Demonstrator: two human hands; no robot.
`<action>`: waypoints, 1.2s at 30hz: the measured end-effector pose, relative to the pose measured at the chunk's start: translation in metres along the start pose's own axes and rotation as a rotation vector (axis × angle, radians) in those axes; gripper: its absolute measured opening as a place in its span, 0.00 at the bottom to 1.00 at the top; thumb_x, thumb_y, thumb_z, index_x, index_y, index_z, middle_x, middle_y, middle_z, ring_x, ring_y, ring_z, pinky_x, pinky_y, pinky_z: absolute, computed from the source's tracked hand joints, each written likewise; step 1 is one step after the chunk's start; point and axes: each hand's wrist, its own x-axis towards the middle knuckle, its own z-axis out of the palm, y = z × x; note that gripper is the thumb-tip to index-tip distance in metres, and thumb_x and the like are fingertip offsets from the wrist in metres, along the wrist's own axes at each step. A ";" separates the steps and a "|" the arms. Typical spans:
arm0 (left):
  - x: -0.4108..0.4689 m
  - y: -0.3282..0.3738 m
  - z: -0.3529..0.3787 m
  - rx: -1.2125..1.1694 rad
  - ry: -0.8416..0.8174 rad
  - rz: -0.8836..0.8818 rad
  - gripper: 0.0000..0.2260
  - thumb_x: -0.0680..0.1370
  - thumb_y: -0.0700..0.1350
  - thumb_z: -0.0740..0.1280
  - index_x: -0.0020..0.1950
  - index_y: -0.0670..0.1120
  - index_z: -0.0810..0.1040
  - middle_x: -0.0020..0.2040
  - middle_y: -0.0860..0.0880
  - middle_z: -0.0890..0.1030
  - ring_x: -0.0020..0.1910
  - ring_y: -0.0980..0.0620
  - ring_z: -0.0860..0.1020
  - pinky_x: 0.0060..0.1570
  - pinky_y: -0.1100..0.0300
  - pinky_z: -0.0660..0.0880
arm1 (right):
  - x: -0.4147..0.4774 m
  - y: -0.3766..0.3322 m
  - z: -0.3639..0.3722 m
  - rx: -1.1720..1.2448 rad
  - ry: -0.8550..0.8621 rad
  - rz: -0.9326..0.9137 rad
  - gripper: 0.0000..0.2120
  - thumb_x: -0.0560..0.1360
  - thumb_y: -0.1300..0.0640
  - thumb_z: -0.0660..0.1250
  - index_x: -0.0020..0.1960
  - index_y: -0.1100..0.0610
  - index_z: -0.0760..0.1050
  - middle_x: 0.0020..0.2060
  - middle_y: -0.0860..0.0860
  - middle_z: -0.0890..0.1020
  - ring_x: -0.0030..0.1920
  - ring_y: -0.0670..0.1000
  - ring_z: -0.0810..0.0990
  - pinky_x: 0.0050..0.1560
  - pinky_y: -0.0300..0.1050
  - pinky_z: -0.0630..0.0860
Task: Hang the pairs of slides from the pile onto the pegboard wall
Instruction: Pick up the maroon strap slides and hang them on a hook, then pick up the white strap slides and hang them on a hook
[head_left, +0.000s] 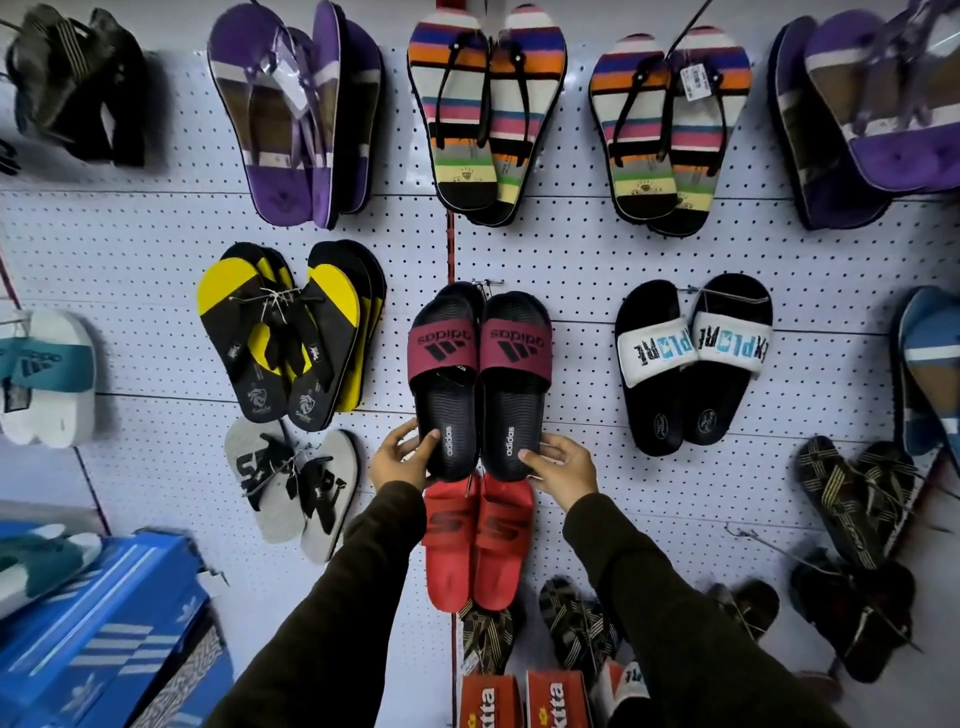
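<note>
Across the whole frame, a white pegboard wall (597, 249) carries rows of hanging footwear. Upper centre: two pairs of striped flip-flops (485, 111). Upper left: purple flip-flops (291, 114). Middle left: yellow-and-black flip-flops (291, 332). Middle right: black slides with white straps (693, 361). Lower left corner: blue shoeboxes (104, 634). Centre of frame: a pair of black slides with maroon straps (480, 379), toes up against the board, top edge at a metal hook (485, 283). Directly below them hang red slides (475, 540). Left hand (402, 457) grips the heel of the left slide, thumb on the footbed. Right hand (563, 470) grips the heel of the right slide likewise.
</note>
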 end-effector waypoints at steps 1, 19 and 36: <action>0.000 -0.004 0.000 -0.014 0.006 0.010 0.15 0.72 0.38 0.72 0.58 0.46 0.77 0.57 0.40 0.81 0.48 0.44 0.80 0.38 0.52 0.81 | -0.003 0.002 -0.001 -0.008 -0.016 0.005 0.19 0.72 0.66 0.72 0.63 0.62 0.76 0.55 0.59 0.81 0.52 0.58 0.82 0.48 0.52 0.82; -0.106 -0.187 -0.006 0.401 0.002 -0.127 0.12 0.72 0.40 0.72 0.56 0.44 0.81 0.52 0.44 0.84 0.48 0.44 0.81 0.56 0.44 0.79 | -0.070 0.132 -0.114 -0.107 0.082 0.340 0.14 0.75 0.65 0.69 0.59 0.60 0.77 0.53 0.60 0.82 0.50 0.60 0.82 0.46 0.52 0.81; -0.190 -0.355 0.030 0.888 -0.469 -0.688 0.31 0.77 0.43 0.68 0.75 0.38 0.59 0.74 0.38 0.66 0.72 0.41 0.67 0.69 0.52 0.65 | -0.167 0.324 -0.256 -0.224 0.335 0.933 0.28 0.69 0.65 0.73 0.68 0.63 0.71 0.65 0.61 0.79 0.64 0.63 0.78 0.66 0.59 0.74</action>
